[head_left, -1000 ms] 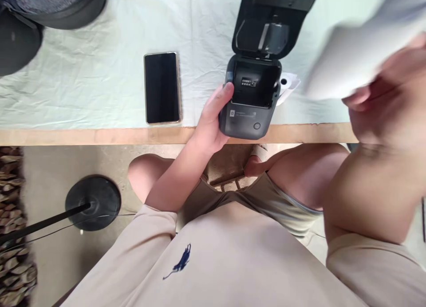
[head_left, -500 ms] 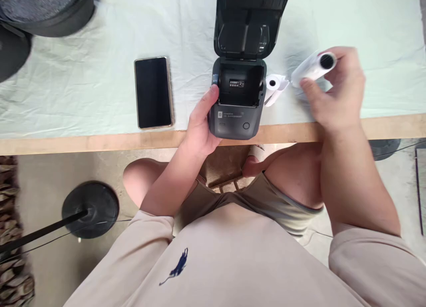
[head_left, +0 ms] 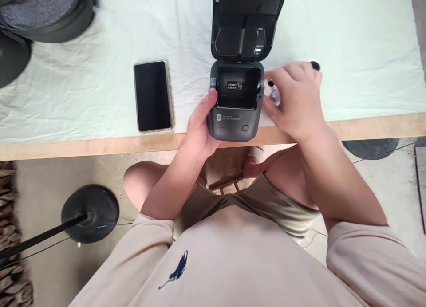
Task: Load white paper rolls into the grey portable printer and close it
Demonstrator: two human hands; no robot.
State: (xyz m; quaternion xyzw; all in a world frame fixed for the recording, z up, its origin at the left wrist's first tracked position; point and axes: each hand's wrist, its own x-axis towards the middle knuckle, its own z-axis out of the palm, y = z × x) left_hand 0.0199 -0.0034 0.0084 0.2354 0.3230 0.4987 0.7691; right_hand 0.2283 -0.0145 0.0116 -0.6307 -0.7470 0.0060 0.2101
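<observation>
A dark grey label printer (head_left: 233,123) stands at the table's front edge with its lid (head_left: 244,32) tipped back and its paper bay bare inside. My left hand (head_left: 201,129) grips the printer's left side, thumb on the rim and fingers underneath. Just right of the printer, my right hand (head_left: 296,98) has its thumb and fingers curled around a small white paper roll (head_left: 273,94), which they partly cover. Behind that hand, the black core end of a larger white roll (head_left: 315,65) peeks out; the rest of it is hidden.
A phone (head_left: 153,96) with a dark screen lies left of the printer on the pale cloth (head_left: 100,98). Black round containers (head_left: 63,27) stand at the far left. The wooden table edge (head_left: 83,148) runs across in front. Below are round black stand bases (head_left: 89,214).
My right hand has let go of the larger roll and moved left to the small paper roll beside the printer. My left hand keeps its grip on the printer.
</observation>
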